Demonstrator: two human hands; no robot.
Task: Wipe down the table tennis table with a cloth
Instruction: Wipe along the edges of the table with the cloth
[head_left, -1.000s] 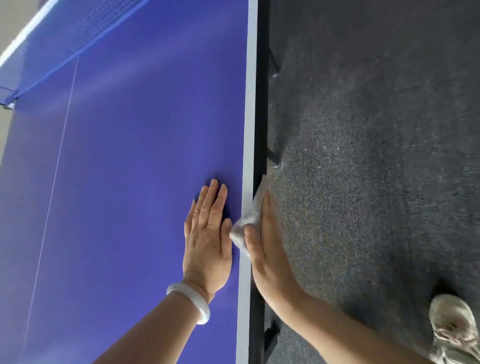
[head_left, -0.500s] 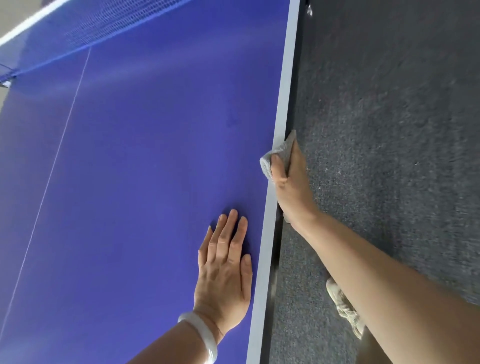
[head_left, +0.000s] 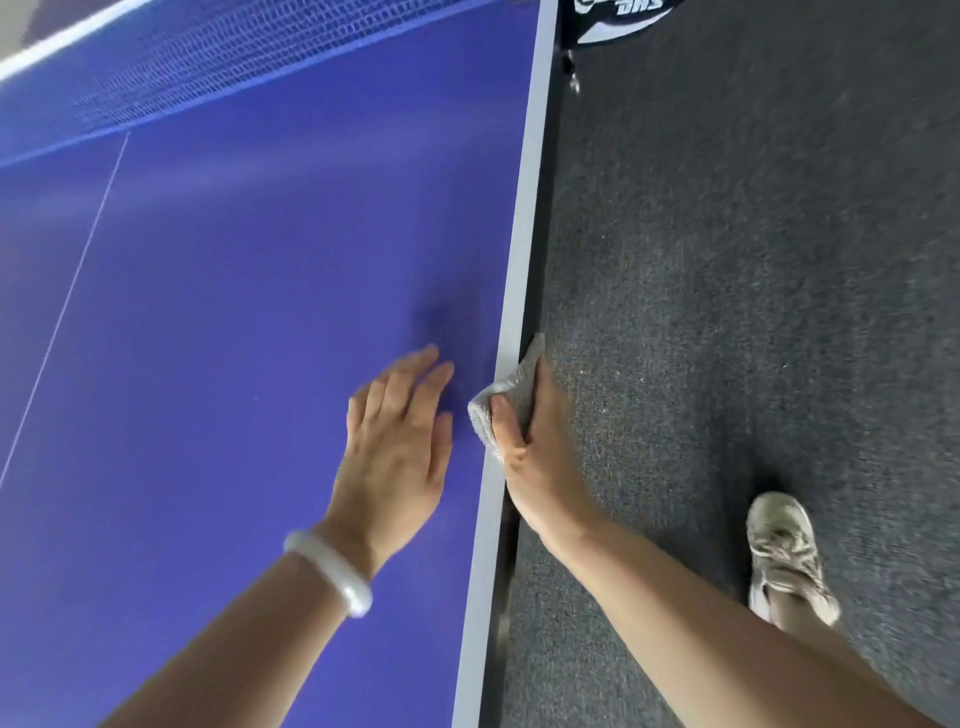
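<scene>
Left hand (head_left: 400, 436): open, fingers straight and close together, palm down over the blue table (head_left: 234, 312) top. It is blurred, so contact with the surface cannot be confirmed. A white bangle (head_left: 332, 577) sits on its wrist.

Right hand (head_left: 540, 457): just beside the left hand, at the table's long side. It grips the grey cloth (head_left: 511, 395), thumb on top and the fingers running down the outer side of the table, where they are mostly hidden.

Cloth: folded over the white edge stripe (head_left: 519, 260). One part lies under the thumb on the stripe. The rest runs forward past the fingertips against the side of the table.

Surroundings: the net (head_left: 208, 67) crosses the table well ahead of both hands. Grey carpet (head_left: 753, 260) lies to the right of the right hand. A pale laced shoe (head_left: 784, 556) stands on it, right of the right forearm. A dark item with white lettering (head_left: 618, 15) shows far ahead beside the table edge; what it is cannot be told.
</scene>
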